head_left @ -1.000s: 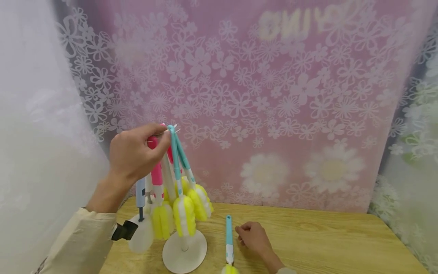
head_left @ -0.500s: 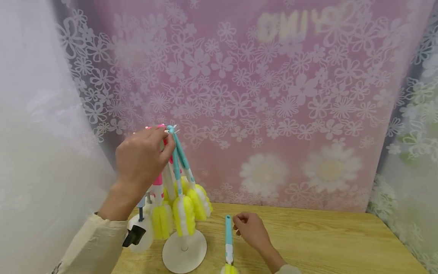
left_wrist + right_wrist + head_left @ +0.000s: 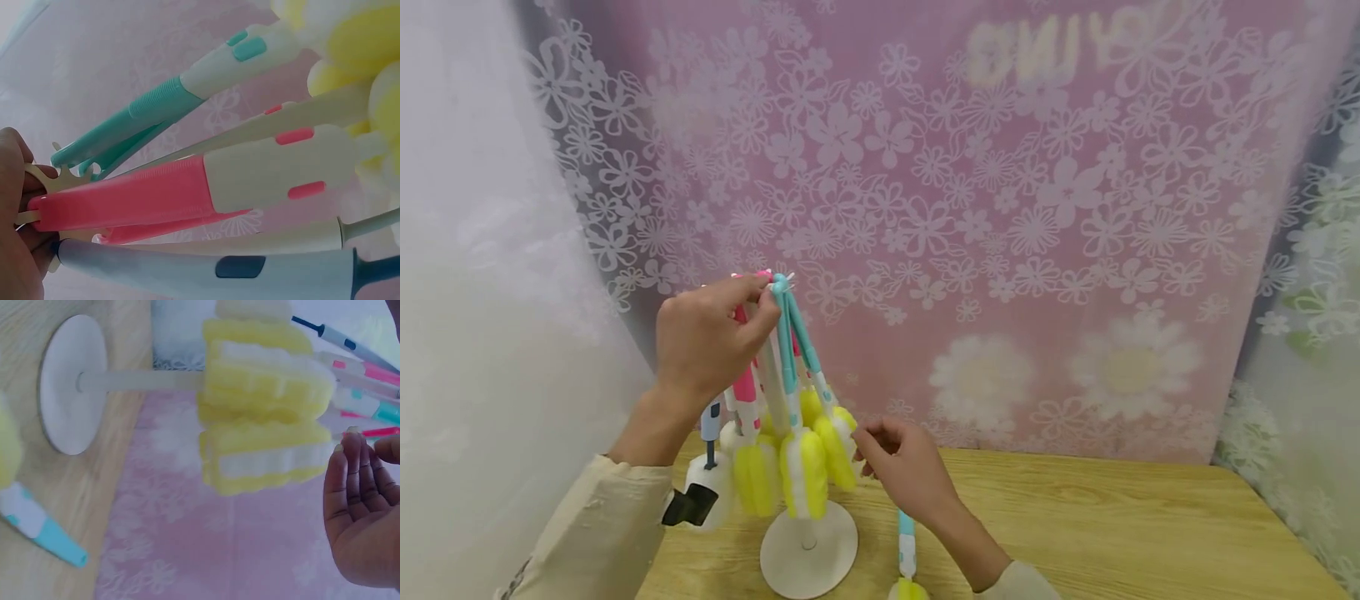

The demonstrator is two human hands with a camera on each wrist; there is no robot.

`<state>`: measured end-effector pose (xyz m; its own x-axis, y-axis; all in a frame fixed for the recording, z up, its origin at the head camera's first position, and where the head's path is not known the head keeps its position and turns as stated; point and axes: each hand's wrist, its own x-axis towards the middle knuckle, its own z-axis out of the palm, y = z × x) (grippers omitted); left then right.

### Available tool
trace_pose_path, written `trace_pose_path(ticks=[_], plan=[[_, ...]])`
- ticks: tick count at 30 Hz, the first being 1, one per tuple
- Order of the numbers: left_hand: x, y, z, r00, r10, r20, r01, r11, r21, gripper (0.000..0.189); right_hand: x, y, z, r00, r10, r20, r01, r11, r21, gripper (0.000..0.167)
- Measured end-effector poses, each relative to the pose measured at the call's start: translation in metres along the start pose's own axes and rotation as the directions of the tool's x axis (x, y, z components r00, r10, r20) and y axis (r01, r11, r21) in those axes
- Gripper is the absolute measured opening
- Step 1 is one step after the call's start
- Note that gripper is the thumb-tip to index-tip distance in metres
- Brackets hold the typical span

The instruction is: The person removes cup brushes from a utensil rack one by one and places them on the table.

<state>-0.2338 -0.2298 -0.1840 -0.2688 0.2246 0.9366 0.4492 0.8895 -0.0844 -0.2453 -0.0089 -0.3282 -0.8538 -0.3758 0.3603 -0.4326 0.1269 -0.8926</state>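
reaching up, the right hand [image 3: 906, 467] has left the side of the loose brush [image 3: 907, 552] and is now by the sponge [image 3: 837, 454] of a hanging teal brush [image 3: 808, 354]. that puts both hands at the stand [image 3: 808, 571], so the work seems to be with the hung brushes for now. its fingers are loosely bent and hold nothing; whether they touch the sponge i cannot tell. the left hand [image 3: 703, 333] stays at the top, fingers curled on the hooks [image 3: 62, 181], close to the ends of a pink brush [image 3: 119, 190] and a blue brush [image 3: 169, 265]. the loose brush lies on the wood-grain table [image 3: 1112, 517], just beside the stand, partly hidden by the right hand in the head view. behind hangs a pink-purple flowered curtain [image 3: 1000, 250], with a whitish sheet [image 3: 490, 267] at left.
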Motion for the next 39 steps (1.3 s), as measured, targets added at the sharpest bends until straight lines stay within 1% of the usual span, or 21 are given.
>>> trace_pose_path(ticks=[2,4,8,11,15,18,22,25,29,33,36,39], plan=[[0.001,0.000,0.001,1.000,0.000,-0.005,0.000,1.000,-0.012,0.024,0.005,-0.010,0.004,0.999,-0.052,0.002,0.052,0.999,-0.007,0.030],[0.001,-0.001,0.001,1.000,-0.006,-0.006,0.006,1.000,-0.019,0.024,0.011,-0.019,0.009,0.994,-0.108,-0.005,0.108,0.994,-0.036,0.031],[0.000,0.000,0.003,1.000,-0.019,-0.003,0.019,0.999,-0.038,0.023,0.023,-0.032,0.019,0.983,-0.180,-0.026,0.177,0.980,-0.091,0.034],[-0.001,0.001,0.005,1.000,-0.017,-0.018,0.016,0.999,-0.052,0.024,0.030,-0.038,0.027,0.982,-0.187,-0.038,0.182,0.977,-0.108,0.039],[0.000,0.003,0.010,0.999,-0.013,-0.033,0.010,0.997,-0.078,0.026,0.038,-0.042,0.035,0.985,-0.157,-0.064,0.149,0.982,-0.120,0.044],[0.000,0.004,0.013,0.999,-0.014,-0.037,0.010,0.995,-0.097,0.028,0.043,-0.043,0.039,0.986,-0.141,-0.088,0.127,0.980,-0.153,0.042],[-0.001,0.005,0.015,0.997,-0.018,-0.068,0.011,0.994,-0.110,0.028,0.047,-0.044,0.042,0.984,-0.152,-0.092,0.134,0.975,-0.175,0.035],[-0.002,0.004,0.016,0.995,-0.024,-0.096,0.013,0.993,-0.117,0.027,0.047,-0.046,0.040,0.982,-0.163,-0.095,0.147,0.977,-0.158,0.031],[-0.002,0.001,0.014,0.992,-0.030,-0.119,0.016,0.993,-0.118,0.027,0.044,-0.052,0.029,0.979,-0.172,-0.110,0.163,0.983,-0.079,0.032],[-0.002,-0.002,0.012,0.990,-0.033,-0.134,0.016,0.992,-0.122,0.026,0.040,-0.061,0.015,0.973,-0.196,-0.119,0.197,0.980,0.001,0.031],[-0.001,-0.004,0.011,0.990,-0.037,-0.137,0.020,0.993,-0.118,0.025,0.036,-0.063,0.004,0.968,-0.216,-0.128,0.220,0.975,0.019,0.026],[0.000,-0.007,0.009,0.990,-0.040,-0.132,0.026,0.994,-0.106,0.025,0.031,-0.061,-0.009,0.964,-0.212,-0.163,0.217,0.976,0.008,0.024]])
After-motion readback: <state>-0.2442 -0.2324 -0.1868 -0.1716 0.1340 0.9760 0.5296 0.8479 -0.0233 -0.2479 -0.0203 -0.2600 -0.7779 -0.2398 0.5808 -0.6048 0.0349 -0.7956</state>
